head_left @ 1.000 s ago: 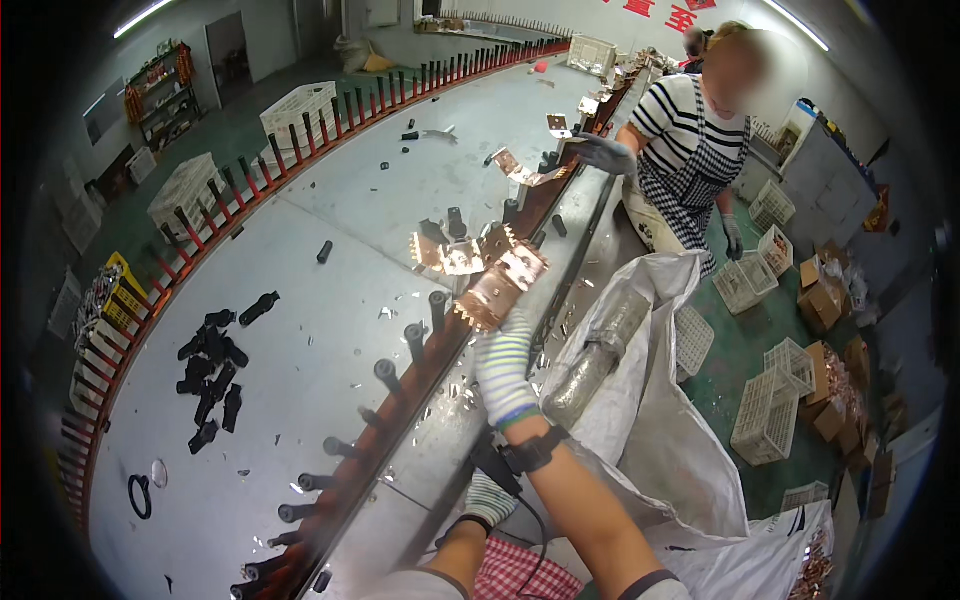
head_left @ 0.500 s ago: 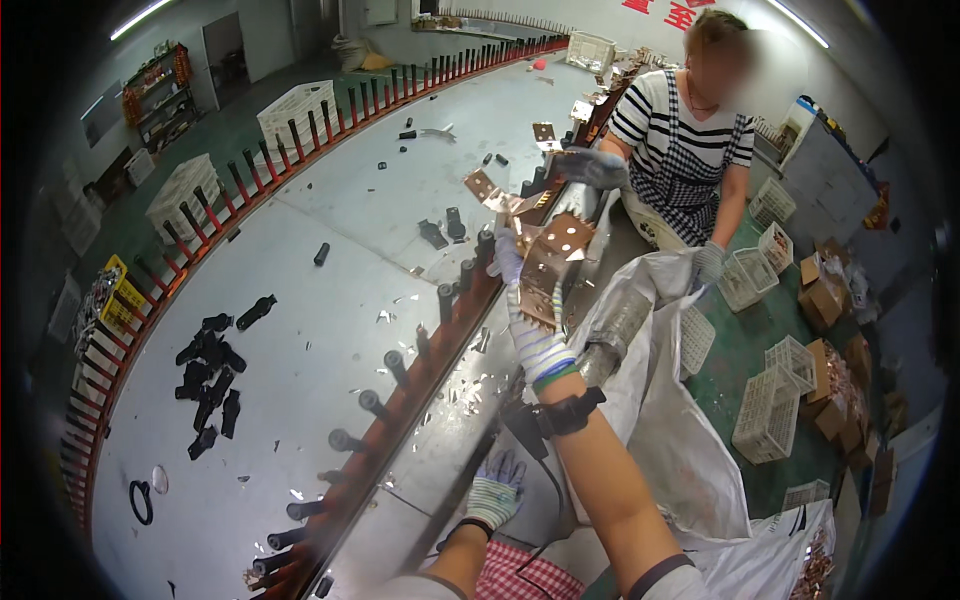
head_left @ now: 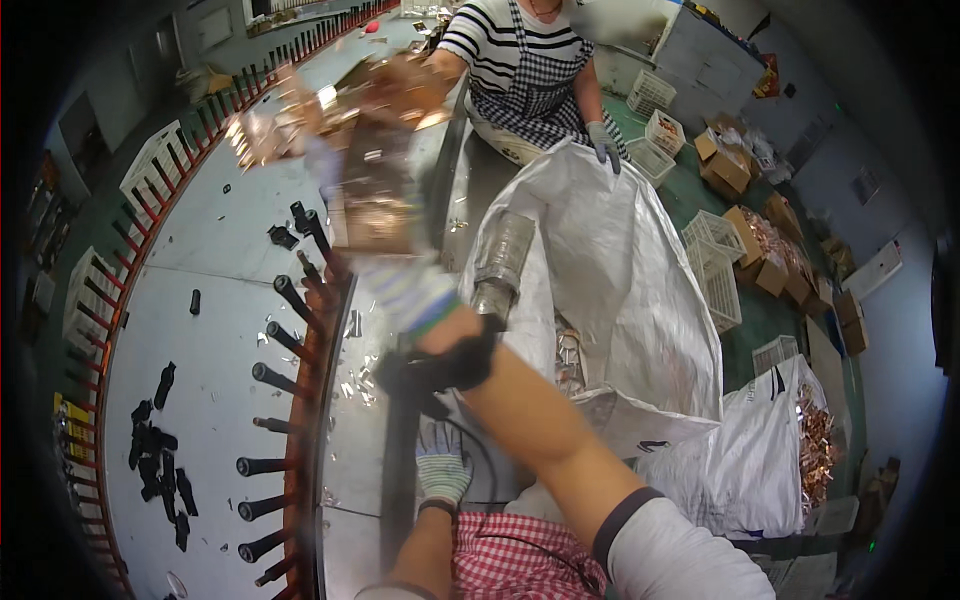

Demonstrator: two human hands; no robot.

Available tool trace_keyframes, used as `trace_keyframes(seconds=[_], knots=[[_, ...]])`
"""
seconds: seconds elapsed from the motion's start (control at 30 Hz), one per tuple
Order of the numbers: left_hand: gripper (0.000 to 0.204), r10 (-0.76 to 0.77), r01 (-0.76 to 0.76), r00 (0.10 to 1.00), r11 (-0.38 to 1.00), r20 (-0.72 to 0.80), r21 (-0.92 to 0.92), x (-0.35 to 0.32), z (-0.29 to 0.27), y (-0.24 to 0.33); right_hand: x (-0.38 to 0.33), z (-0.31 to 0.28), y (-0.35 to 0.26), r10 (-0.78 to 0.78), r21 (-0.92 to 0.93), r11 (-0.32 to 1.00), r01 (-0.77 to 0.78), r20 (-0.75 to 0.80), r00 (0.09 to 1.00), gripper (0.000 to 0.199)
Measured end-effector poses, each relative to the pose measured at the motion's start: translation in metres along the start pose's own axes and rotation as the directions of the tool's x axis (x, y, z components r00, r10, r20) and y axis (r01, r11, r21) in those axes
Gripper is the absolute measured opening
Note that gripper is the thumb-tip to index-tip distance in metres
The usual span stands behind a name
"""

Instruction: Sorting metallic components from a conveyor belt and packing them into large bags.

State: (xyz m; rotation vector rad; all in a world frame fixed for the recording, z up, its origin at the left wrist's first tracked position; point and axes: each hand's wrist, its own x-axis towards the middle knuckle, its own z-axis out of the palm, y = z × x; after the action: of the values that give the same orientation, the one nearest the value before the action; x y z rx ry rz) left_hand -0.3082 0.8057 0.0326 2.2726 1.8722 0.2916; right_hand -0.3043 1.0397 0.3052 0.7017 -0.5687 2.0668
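Head camera looks down, close, at worktable (head_left: 230, 250).

- I see green floor (head_left: 770, 315) right of the long grey worktable (head_left: 215, 340)
- white plastic crates (head_left: 715, 270) and cardboard boxes (head_left: 755, 235) stand on the floor at right
- grey cabinet (head_left: 705, 65) at the far wall
- white crates (head_left: 150, 180) stacked left of the red table rail (head_left: 150, 240)
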Motion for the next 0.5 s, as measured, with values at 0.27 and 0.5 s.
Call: trace_keyframes(seconds=[0.27,0.5], knots=[[0.06,0.063,-0.068,0.993,0.997,-0.098,-0.045,0.003,0.002,0.002,-0.193,0.05,-0.163,-0.833,-0.921,0.28,-0.272,-0.374,0.407,0.037],[0.057,0.026,-0.025,0.998,1.0,-0.062,0.007,-0.003,0.008,-0.013,-0.234,0.063,-0.126,-0.535,-0.538,0.79,-0.292,-0.839,0.099,0.048]])
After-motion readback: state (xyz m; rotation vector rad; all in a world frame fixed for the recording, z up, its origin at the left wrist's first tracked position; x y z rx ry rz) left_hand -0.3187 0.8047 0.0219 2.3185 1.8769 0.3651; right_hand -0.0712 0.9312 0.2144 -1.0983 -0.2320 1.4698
